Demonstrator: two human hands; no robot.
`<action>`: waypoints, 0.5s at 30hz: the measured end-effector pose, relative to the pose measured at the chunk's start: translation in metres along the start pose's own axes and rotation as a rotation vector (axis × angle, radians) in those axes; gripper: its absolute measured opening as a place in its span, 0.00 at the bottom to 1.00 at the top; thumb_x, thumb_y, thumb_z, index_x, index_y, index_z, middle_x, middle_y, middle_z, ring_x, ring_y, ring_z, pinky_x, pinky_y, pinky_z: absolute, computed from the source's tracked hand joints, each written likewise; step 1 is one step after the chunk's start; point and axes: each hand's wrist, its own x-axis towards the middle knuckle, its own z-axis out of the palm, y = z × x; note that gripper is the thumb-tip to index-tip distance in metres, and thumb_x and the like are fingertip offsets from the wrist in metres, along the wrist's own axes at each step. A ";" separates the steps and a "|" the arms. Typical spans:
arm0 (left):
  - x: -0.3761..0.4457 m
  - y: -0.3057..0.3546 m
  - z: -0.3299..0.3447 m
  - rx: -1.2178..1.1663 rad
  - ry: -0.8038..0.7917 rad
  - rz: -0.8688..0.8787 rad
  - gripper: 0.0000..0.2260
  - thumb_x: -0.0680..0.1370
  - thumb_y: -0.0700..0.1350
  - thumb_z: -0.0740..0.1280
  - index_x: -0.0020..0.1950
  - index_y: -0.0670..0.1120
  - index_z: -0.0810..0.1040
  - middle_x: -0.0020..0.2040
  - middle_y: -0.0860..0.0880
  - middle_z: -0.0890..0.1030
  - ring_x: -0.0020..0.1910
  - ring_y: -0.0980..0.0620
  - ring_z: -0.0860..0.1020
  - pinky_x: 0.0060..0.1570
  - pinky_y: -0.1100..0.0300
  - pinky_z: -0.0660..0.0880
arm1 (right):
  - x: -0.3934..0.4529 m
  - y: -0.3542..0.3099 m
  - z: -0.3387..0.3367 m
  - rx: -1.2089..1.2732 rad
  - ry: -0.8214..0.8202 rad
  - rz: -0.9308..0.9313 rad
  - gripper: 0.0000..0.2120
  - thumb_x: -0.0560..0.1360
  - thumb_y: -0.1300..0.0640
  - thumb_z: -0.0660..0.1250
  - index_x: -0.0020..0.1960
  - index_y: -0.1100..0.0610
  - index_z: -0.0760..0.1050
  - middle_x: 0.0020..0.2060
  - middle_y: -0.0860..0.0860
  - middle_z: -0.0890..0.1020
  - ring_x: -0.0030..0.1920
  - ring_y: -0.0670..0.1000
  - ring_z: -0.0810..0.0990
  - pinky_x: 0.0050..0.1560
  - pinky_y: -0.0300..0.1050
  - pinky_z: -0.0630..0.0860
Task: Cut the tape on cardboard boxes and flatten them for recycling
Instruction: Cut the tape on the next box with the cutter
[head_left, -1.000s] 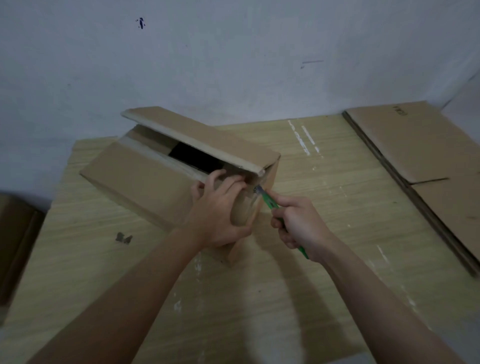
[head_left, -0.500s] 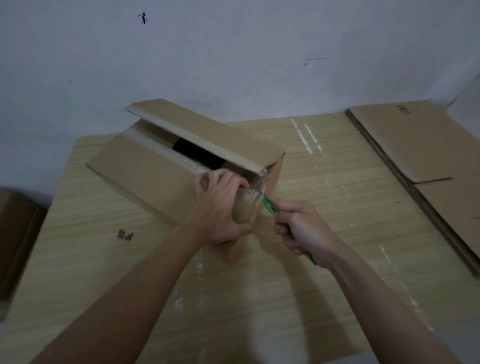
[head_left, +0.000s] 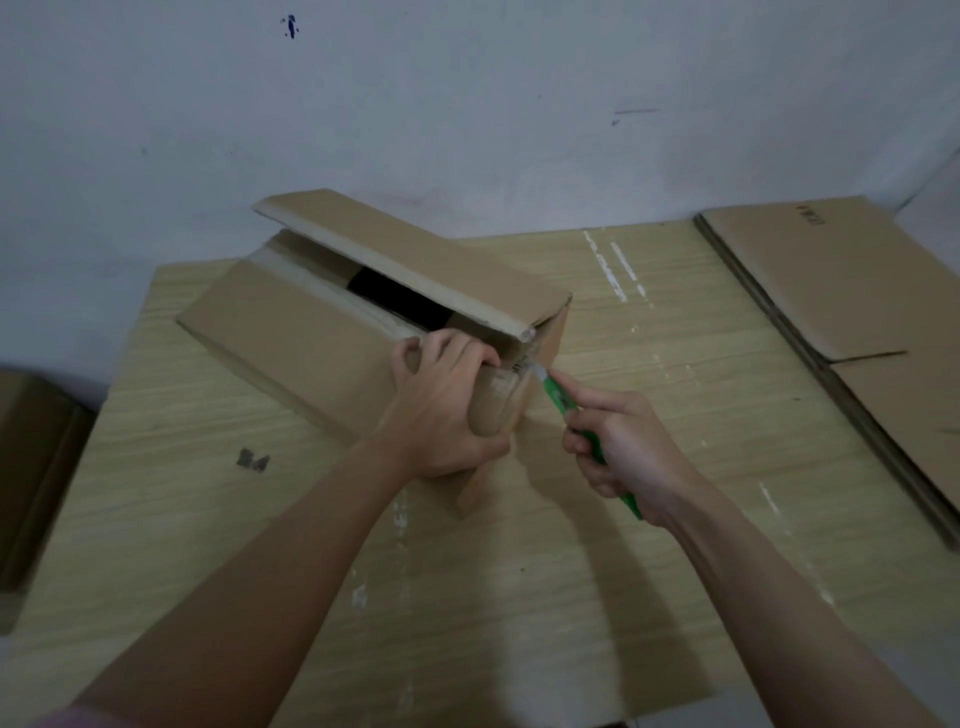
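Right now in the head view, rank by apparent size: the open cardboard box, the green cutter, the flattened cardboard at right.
1. open cardboard box
2. flattened cardboard, cropped by the frame edge, so its rank against the box is unsure
3. green cutter, clearly smallest

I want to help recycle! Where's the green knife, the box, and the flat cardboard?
green knife (head_left: 558, 398), head view, handle near blade.
box (head_left: 291, 332), head view, near top flap.
flat cardboard (head_left: 810, 280), head view, top sheet.

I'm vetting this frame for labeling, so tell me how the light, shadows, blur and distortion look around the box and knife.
Head view: dim, soft light, no glare; both arms throw broad shadows on the table. The box is fairly sharp, its opening pure black. The knife tip at the taped corner is blurred, and both hands, left and right, are slightly soft. Wide-angle bending tilts the table edges and flattened cardboard.
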 end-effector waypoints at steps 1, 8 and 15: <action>-0.001 -0.001 0.000 -0.003 0.011 0.007 0.33 0.58 0.65 0.58 0.58 0.48 0.72 0.54 0.52 0.71 0.61 0.51 0.63 0.59 0.54 0.51 | 0.002 -0.001 0.000 -0.012 -0.014 -0.008 0.24 0.77 0.68 0.55 0.64 0.44 0.73 0.23 0.48 0.66 0.19 0.45 0.57 0.20 0.31 0.53; -0.006 -0.002 0.002 -0.024 0.056 0.026 0.32 0.59 0.63 0.60 0.56 0.46 0.73 0.50 0.51 0.71 0.52 0.53 0.66 0.59 0.49 0.55 | 0.016 -0.026 -0.012 -0.295 -0.199 0.038 0.24 0.77 0.68 0.54 0.66 0.47 0.74 0.23 0.49 0.66 0.19 0.44 0.56 0.19 0.31 0.52; 0.000 0.000 0.001 -0.054 0.077 -0.003 0.31 0.58 0.63 0.59 0.55 0.47 0.72 0.50 0.52 0.71 0.53 0.53 0.68 0.60 0.51 0.54 | 0.023 -0.042 -0.016 -0.436 -0.343 0.151 0.24 0.76 0.68 0.54 0.60 0.46 0.77 0.24 0.50 0.66 0.17 0.44 0.56 0.20 0.30 0.52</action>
